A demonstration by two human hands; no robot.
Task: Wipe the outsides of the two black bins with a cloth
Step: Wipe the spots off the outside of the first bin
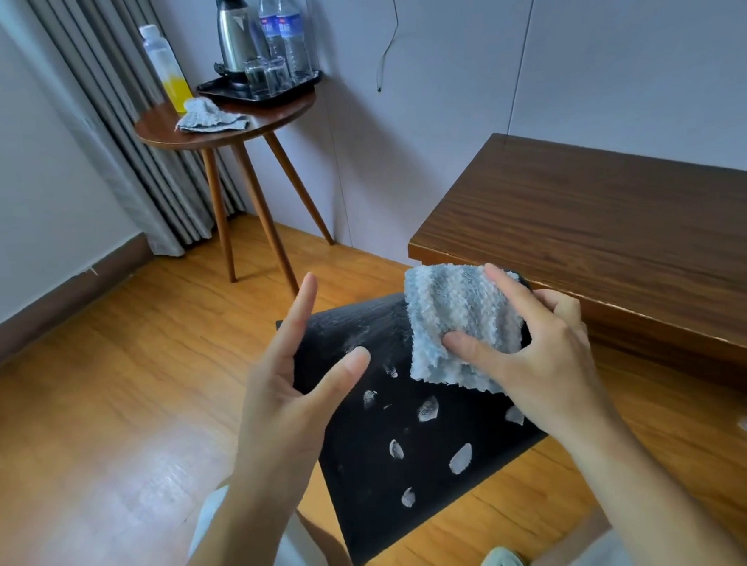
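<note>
One black bin (400, 435) in view, tilted over floor (106, 412). Left hand (291, 399) steadies its edge, fingers spread. Right hand (540, 359) pinches cloth (458, 321) against upper wall. Mid-wipe; pale smudges below likely need downward strokes next.

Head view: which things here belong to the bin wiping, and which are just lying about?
In the job: black bin, cloth, left hand, right hand.

Lying about: second cloth, kettle, water bottles, glasses, tray, round table, bench.
</note>
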